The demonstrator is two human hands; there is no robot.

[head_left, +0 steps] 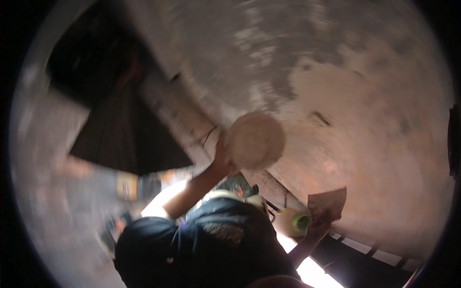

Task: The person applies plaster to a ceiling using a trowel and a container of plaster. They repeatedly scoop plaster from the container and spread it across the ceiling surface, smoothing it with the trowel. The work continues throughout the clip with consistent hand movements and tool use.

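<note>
The picture is motion-blurred. My left hand (221, 162) is raised and grips the edge of a round, pale disc (255, 139), held flat against a grey, patchy plastered surface (345, 96). My right hand (319, 228) is lower on the right and holds a flat reddish-brown blade (328, 202) by its lower end, also close to the plastered surface. A yellow-green cylinder (293, 222) sits just left of my right hand, against my dark blue clothing (216, 240).
A dark triangular opening (125, 139) and a pale beam (173, 110) lie to the left. Dark slats with bright gaps (360, 249) run along the lower right. Blurred small objects (127, 185) sit at lower left.
</note>
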